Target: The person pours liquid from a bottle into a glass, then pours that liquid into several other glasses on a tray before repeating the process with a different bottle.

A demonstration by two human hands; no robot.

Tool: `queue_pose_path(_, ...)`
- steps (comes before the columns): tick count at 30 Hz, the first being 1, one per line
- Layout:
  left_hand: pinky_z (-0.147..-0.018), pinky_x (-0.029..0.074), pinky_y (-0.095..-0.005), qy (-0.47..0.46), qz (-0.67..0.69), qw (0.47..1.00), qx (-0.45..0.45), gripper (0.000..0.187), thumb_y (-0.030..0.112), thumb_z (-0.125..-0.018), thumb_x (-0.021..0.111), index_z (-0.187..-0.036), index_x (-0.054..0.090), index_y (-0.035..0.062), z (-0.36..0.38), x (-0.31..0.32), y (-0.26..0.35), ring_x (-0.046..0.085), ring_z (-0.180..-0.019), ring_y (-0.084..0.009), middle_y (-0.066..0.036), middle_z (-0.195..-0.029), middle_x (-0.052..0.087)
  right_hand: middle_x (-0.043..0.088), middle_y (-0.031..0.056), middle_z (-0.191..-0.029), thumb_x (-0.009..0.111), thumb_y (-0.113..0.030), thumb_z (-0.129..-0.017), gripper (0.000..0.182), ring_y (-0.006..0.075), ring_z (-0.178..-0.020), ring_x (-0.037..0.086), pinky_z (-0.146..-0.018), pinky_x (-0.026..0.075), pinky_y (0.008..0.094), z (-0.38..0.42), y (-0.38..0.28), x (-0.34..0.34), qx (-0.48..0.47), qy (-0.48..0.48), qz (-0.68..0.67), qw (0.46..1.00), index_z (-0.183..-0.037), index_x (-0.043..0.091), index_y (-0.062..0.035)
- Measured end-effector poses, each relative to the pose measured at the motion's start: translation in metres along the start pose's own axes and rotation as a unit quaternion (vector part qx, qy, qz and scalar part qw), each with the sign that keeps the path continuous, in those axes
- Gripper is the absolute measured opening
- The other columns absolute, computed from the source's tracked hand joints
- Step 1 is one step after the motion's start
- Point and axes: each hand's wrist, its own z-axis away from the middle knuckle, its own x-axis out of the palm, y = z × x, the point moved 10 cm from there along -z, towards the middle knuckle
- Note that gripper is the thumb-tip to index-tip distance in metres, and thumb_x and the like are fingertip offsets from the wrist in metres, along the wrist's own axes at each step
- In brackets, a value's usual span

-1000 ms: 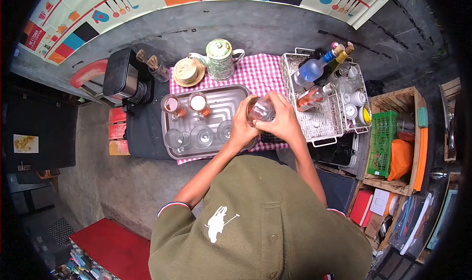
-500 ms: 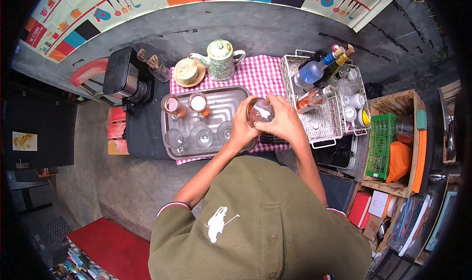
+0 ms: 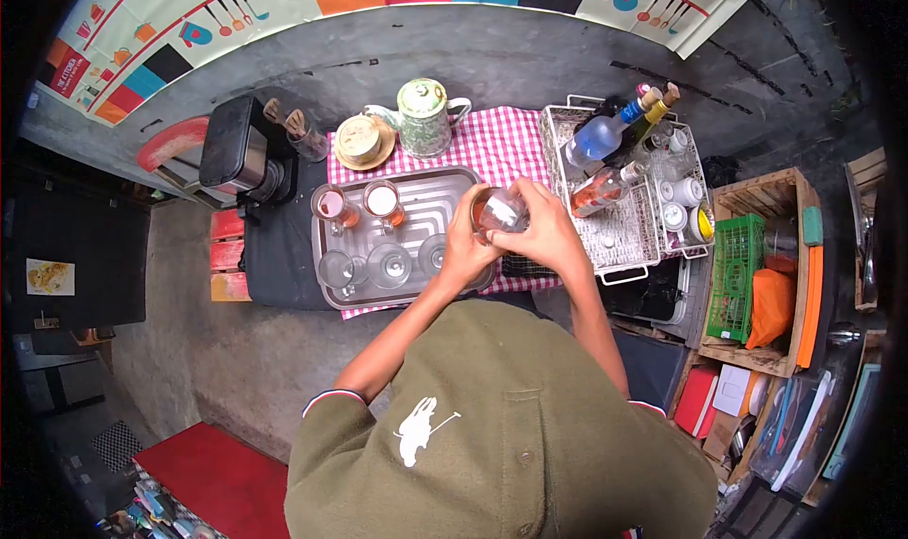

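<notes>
Grips one glass (image 3: 499,213) with both hands, the fingers of the left hand (image 3: 463,243) curled around its left side and those of the right hand (image 3: 547,230) around its right. Holds it above the right edge of the brown tray (image 3: 437,199), with some reddish-brown colour visible inside. On the tray, farther to the left, has two filled cups (image 3: 331,204) (image 3: 382,200) in the back row and three clear cups (image 3: 337,269) (image 3: 389,266) (image 3: 432,253) in front. Partly blocks the view of the rightmost clear cup with the left hand.

Under the tray, shows a pink-and-white checked cloth (image 3: 515,134) over the dark-covered table (image 3: 284,255). Behind the tray, includes a green patterned teapot (image 3: 423,128) and, just left of it, a small pot (image 3: 358,137) on a saucer (image 3: 364,165). Farther left, shows a clear jar (image 3: 310,146) of wooden-handled utensils near a black-and-silver container (image 3: 232,147).

To the right of the right hand, has a white wire rack (image 3: 619,248) close by, hemming in that side, with a blue-necked bottle (image 3: 596,140), a yellow-necked bottle (image 3: 645,125) and a smaller bottle (image 3: 598,191) leaning at a tilt. Beyond, includes a wooden crate (image 3: 807,199) with a green basket (image 3: 733,274) inside.
</notes>
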Motion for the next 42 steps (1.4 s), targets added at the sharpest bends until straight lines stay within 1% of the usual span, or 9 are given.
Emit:
queue_pose_path(5,-0.097,0.051,-0.0391,-0.008,0.015,1.0,-0.021,0.085,0.013,-0.068,0.084,-0.139,0.041,0.0015,0.001,0.0,-0.006,0.062,-0.115,-0.0289,-0.018,-0.125,0.06,0.064,0.0169,-0.096,0.083,-0.03,-0.069,0.054,0.0299,-0.091,0.065,-0.081,0.051,0.0402,-0.001,-0.004,-0.009,-0.031,0.033,-0.053,0.998,-0.106,0.058,0.0009)
queue_pose_path(8,-0.098,0.05,-0.0388,-0.005,0.011,1.0,-0.028,0.086,0.012,-0.067,0.085,-0.14,0.04,0.0019,0.0,-0.002,-0.007,0.062,-0.116,-0.028,-0.017,-0.126,0.06,0.065,0.0151,-0.094,0.083,-0.03,-0.071,0.053,0.0261,-0.089,0.065,-0.08,0.051,0.039,0.002,0.004,-0.017,0.005,0.072,-0.074,0.995,-0.106,0.059,0.0014)
queue_pose_path(11,-0.099,0.049,-0.0382,0.012,0.018,1.0,-0.019,0.087,0.012,-0.066,0.085,-0.14,0.04,0.0023,-0.001,-0.005,-0.01,0.061,-0.118,-0.0273,-0.017,-0.126,0.06,0.066,0.0186,-0.096,0.086,-0.034,-0.07,0.06,0.0321,-0.09,0.067,-0.079,0.052,0.0414,0.003,0.02,-0.014,0.016,0.079,-0.111,0.991,-0.11,0.058,0.0022)
queue_pose_path(19,-0.103,0.048,-0.0371,0.044,0.003,0.999,-0.006,0.086,0.015,-0.068,0.088,-0.138,0.04,0.0027,-0.016,-0.022,-0.018,0.06,-0.12,-0.0263,-0.016,-0.127,0.06,0.065,0.0126,-0.091,0.087,-0.032,-0.069,0.059,0.022,-0.078,0.063,-0.067,0.05,0.0357,0.009,0.043,-0.009,0.049,0.121,-0.164,0.978,-0.11,0.058,0.0)
queue_pose_path(24,-0.1,0.049,-0.0367,0.07,-0.016,0.997,-0.021,0.082,0.019,-0.067,0.091,-0.13,0.043,0.0007,-0.025,-0.038,-0.038,0.061,-0.116,-0.0255,-0.016,-0.122,0.061,0.066,0.0089,-0.087,0.087,-0.03,-0.069,0.057,0.0173,-0.075,0.063,-0.064,0.051,0.0325,0.013,0.057,-0.001,0.073,0.117,-0.204,0.969,-0.111,0.059,-0.0021)
queue_pose_path(26,-0.101,0.048,-0.0357,0.063,-0.029,0.997,-0.04,0.084,0.014,-0.067,0.091,-0.133,0.041,0.0011,-0.027,-0.041,-0.045,0.059,-0.118,-0.0232,-0.015,-0.126,0.059,0.066,0.0087,-0.086,0.087,-0.029,-0.07,0.056,0.0169,-0.074,0.064,-0.064,0.051,0.0315,0.015,0.061,0.003,0.08,0.12,-0.237,0.961,-0.111,0.06,-0.0021)
queue_pose_path(29,-0.101,0.048,-0.035,0.068,-0.054,0.995,-0.055,0.086,0.012,-0.066,0.092,-0.134,0.04,0.0014,-0.03,-0.047,-0.061,0.059,-0.117,-0.0223,-0.014,-0.127,0.059,0.066,0.0097,-0.099,0.086,-0.023,-0.075,0.055,0.0152,-0.089,0.066,-0.074,0.055,0.028,0.017,0.057,0.005,0.099,0.074,-0.208,0.97,-0.116,0.056,-0.001)
queue_pose_path(32,-0.099,0.049,-0.0363,0.081,-0.079,0.992,-0.055,0.085,0.018,-0.066,0.092,-0.134,0.043,0.0033,-0.033,-0.054,-0.068,0.061,-0.116,-0.0253,-0.017,-0.125,0.062,0.067,0.0121,-0.094,0.087,-0.029,-0.07,0.058,0.0219,-0.084,0.066,-0.074,0.053,0.0361,0.022,0.069,0.011,0.092,0.103,-0.213,0.967,-0.112,0.059,-0.0012)
queue_pose_path(42,-0.097,0.05,-0.036,0.092,-0.119,0.986,-0.07,0.08,0.012,-0.066,0.089,-0.132,0.045,-0.0022,-0.036,-0.061,-0.1,0.063,-0.111,-0.0265,-0.018,-0.12,0.063,0.066,0.0132,-0.099,0.087,-0.028,-0.07,0.058,0.0238,-0.09,0.065,-0.078,0.052,0.0373,0.035,0.087,0.014,0.102,0.095,-0.221,0.965,-0.113,0.058,-0.0009)
